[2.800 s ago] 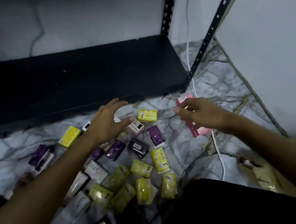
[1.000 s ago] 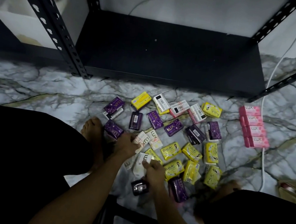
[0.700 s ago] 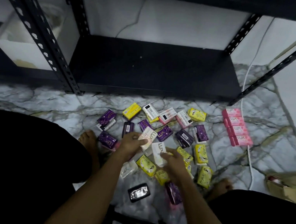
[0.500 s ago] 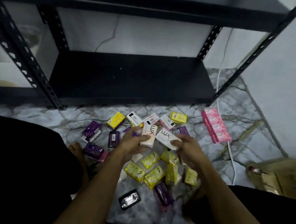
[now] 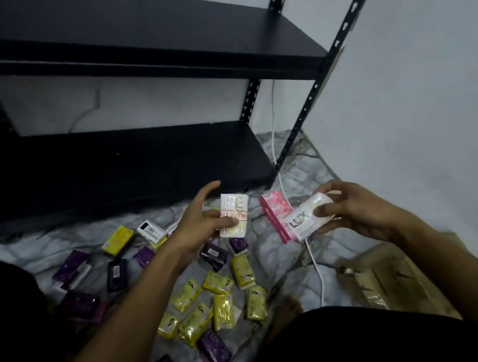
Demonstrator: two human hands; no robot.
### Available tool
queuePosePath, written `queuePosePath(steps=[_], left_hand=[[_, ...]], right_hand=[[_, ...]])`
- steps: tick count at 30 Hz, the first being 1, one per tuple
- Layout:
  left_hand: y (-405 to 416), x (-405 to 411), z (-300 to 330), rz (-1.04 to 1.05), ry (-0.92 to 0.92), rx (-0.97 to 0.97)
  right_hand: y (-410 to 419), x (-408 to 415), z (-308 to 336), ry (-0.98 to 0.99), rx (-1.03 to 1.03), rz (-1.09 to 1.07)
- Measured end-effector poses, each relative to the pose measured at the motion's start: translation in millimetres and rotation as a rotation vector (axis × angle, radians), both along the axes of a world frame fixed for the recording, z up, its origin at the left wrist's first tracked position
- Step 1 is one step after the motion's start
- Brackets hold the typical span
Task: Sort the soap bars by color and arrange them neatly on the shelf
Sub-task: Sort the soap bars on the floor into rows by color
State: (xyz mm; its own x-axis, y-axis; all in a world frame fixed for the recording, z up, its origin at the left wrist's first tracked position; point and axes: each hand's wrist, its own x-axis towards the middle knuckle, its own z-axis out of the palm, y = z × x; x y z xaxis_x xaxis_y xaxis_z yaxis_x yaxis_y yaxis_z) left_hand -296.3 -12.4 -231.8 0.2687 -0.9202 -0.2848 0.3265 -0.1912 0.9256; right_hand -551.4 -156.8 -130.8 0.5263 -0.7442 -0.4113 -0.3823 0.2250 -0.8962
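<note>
My left hand point(image 5: 196, 224) holds a white soap bar point(image 5: 233, 219) upright above the floor pile. To its right, my right hand point(image 5: 351, 212) grips another white Lux soap bar point(image 5: 303, 220), tilted, over the row of pink soap bars point(image 5: 274, 210) lying by the shelf's right post. Yellow soap bars point(image 5: 211, 305) and purple soap bars point(image 5: 76, 271) are scattered on the marble floor below my arms. The black metal shelf point(image 5: 128, 157) stands behind them, its lower and upper boards bare.
A white cable point(image 5: 316, 265) runs along the floor past the pink row and up behind the shelf. A cardboard box point(image 5: 384, 282) sits at the right by the white wall. My knees and bare foot point(image 5: 285, 316) frame the pile.
Both hands have lifted a white bar each from the pile. The right hand has carried its bar to the right, over the pink row. The camera has tilted up and turned right.
</note>
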Motion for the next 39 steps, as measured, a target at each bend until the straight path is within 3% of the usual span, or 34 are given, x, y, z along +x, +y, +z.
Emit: queuePosePath(steps=[6, 12, 18, 24, 33, 39], left_hand=[[-62, -50, -1, -0.065, -0.05, 0.057], [-124, -79, -51, -0.059, -0.146, 0.172], [-178, -100, -133, -0.082, -0.156, 0.273], [-204, -120, -210, -0.107, -0.149, 0.407], [-224, -149, -281, -0.091, -0.149, 0.454], [-230, -157, -291, -0.117, -0.111, 0.465]], right_hand=[[-51, -83, -19, 0.019, -0.044, -0.246], [-75, -108, -157, -0.021, 0.064, -0.585], [-106, -97, -295, -0.007, 0.188, -0.732], [-140, -76, -385, 0.045, 0.075, -0.817], [-147, -59, -436, 0.277, -0.24, -0.785], [-146, -67, -435, 0.24, -0.18, -0.771]])
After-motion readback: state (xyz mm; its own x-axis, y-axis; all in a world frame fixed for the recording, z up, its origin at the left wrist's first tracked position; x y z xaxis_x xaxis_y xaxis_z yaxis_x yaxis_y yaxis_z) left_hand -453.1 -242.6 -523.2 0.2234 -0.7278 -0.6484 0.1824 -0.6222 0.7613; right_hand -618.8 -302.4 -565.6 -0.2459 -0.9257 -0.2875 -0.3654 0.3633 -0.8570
